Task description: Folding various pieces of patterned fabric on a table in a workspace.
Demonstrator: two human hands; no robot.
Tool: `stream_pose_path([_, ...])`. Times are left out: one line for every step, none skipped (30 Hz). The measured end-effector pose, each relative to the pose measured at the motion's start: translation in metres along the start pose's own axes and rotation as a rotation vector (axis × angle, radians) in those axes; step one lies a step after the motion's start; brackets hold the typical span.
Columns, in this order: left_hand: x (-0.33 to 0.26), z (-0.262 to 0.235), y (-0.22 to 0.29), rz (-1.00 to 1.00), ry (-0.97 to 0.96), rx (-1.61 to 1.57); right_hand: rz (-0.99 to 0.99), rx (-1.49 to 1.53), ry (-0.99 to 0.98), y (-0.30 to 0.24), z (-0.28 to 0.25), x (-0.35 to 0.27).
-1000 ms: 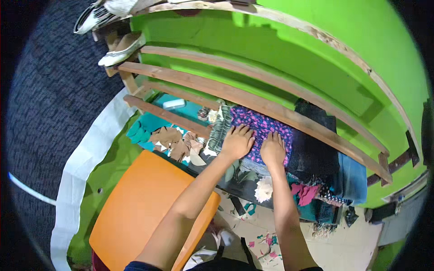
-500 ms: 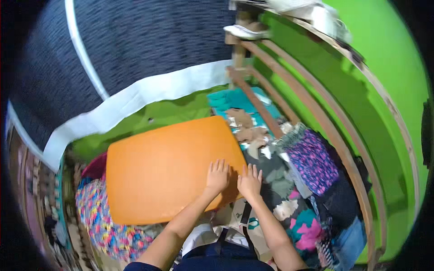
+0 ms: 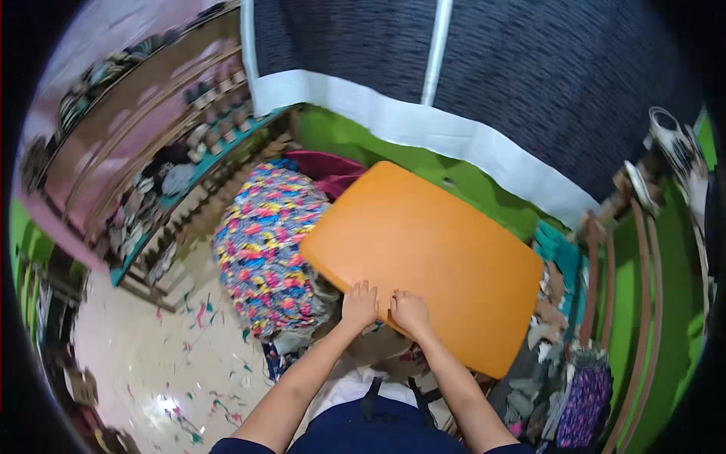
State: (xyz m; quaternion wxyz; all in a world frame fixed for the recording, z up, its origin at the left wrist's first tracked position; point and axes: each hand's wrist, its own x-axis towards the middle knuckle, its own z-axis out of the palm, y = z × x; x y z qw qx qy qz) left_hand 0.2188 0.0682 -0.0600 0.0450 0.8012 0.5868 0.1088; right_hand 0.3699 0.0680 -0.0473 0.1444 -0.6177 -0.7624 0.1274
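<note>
A flat orange tabletop (image 3: 431,257) with rounded corners spreads in front of me, tilted in my view. My left hand (image 3: 360,304) rests on its near left edge, the fingers stretched out flat over the rim. Just to the right, my right hand (image 3: 409,311) is closed on the same edge, its fingers curled and their tips hidden. A big multicoloured patterned cloth bundle (image 3: 268,250) bulges beside the tabletop's left side. Behind that bundle lies a maroon cloth (image 3: 329,170). What supports the tabletop is hidden.
A wooden rack (image 3: 174,178) holding shoe-like pieces and scraps stands at the left. Scraps litter the pale tiled floor (image 3: 151,340). At the right are a wooden slatted frame (image 3: 643,303), a purple patterned cloth bundle (image 3: 586,397) and fabric offcuts (image 3: 529,386). A dark curtain (image 3: 529,83) hangs behind.
My view has swung left, bringing in the rack and floor. Both hands have moved from the tabletop's right end to its near left edge, and the right hand's fingers have curled.
</note>
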Motion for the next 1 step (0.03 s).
stream_pose_path([-0.0084, -0.0104, -0.0150, -0.106, -0.148, -0.023, -0.030, 0.039, -0.056, -0.0204, 0.0044, 0.0076])
